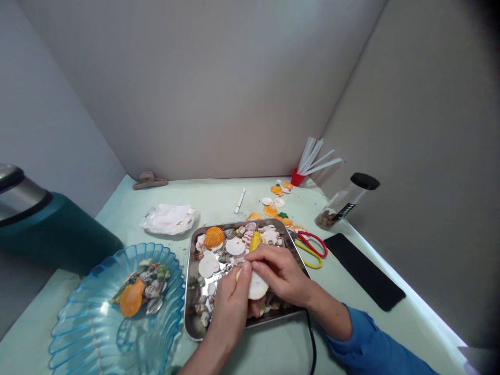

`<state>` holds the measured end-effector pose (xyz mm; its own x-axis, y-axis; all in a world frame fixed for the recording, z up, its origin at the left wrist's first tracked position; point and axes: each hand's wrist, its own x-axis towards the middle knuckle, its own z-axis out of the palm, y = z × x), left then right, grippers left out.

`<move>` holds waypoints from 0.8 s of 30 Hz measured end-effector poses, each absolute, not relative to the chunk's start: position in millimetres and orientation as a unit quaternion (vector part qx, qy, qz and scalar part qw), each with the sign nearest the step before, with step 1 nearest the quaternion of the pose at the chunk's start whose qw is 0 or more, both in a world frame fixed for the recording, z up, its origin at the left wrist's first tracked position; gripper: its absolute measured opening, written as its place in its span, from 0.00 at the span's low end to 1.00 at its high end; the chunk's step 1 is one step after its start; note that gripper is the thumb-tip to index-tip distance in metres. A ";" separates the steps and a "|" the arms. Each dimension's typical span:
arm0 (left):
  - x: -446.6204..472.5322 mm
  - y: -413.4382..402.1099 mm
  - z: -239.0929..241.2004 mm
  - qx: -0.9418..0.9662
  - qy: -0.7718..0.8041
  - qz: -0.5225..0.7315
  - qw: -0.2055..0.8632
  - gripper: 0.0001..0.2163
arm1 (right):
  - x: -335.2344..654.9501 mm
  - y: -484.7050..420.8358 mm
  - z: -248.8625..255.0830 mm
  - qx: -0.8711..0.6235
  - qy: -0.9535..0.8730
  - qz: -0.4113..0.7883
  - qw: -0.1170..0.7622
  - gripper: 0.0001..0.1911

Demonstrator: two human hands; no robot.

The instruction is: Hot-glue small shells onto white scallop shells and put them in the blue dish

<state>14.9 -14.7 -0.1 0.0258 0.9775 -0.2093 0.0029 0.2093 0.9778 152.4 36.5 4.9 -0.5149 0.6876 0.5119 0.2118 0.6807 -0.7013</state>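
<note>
On my screen I see a pale green bench (214,195) with a plain greyish back wall (219,94) along its far edge, a left wall (42,99) meeting that at the far left corner, and a right wall (422,140) above a bright strip of light (417,302).

the table (213,194) bears a tray (188,302), bowl (88,317) and scissors (317,239).

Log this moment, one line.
left hand: holding white shell | right hand: fingers at shell | below: metal tray | beside tray: scissors
</note>
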 end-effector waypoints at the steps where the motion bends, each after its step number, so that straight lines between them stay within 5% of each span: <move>1: 14.8 -14.5 -0.1 0.449 0.545 0.439 0.555 0.25 | 152.5 36.3 4.7 -0.276 -0.821 0.291 0.407 0.08; 24: 15.0 -13.2 -1.3 0.449 0.559 0.431 0.547 0.23 | 150.9 32.5 3.0 -0.318 -0.810 0.282 0.404 0.10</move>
